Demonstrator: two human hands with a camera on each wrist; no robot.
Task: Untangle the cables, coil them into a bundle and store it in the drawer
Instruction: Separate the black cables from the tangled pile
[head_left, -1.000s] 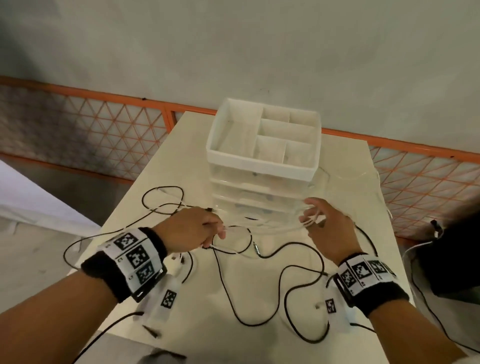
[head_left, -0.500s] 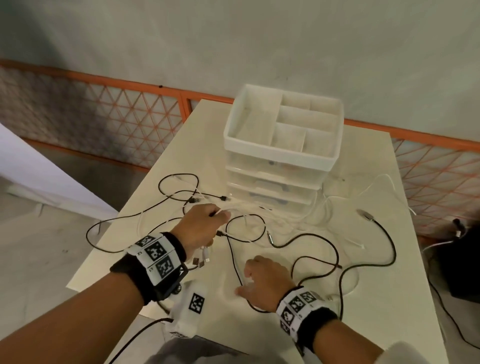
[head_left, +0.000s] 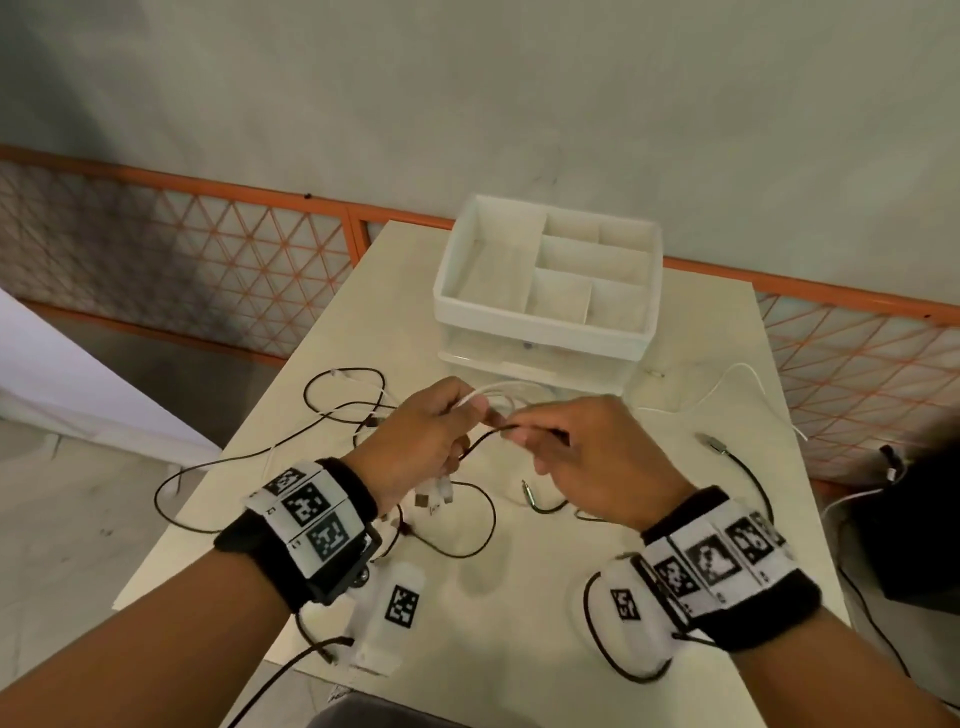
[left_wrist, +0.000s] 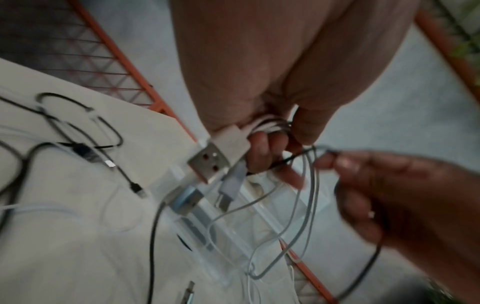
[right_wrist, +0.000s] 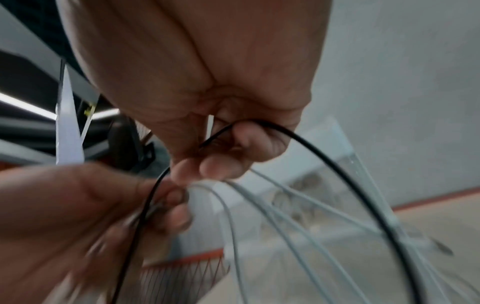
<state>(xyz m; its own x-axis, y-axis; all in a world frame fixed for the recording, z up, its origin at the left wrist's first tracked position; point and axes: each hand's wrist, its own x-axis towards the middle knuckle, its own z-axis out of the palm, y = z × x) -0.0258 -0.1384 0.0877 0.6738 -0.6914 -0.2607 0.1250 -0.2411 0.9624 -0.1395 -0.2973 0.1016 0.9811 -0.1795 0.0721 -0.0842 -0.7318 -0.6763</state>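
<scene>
Cables in the head view: black cable and white cable lie loose across the desk, in front of the drawer unit. Left hand grips a gathered bunch of white strands above the desk; right hand pinches a black strand just beside it.

Left wrist view: fingers curl round the white strands, with USB plugs hanging below the grip (picture blurred). White loops dangle over the clear drawers.

Right wrist view: thumb and fingers pinch the black strand, which arcs down beside pale loops.
</scene>
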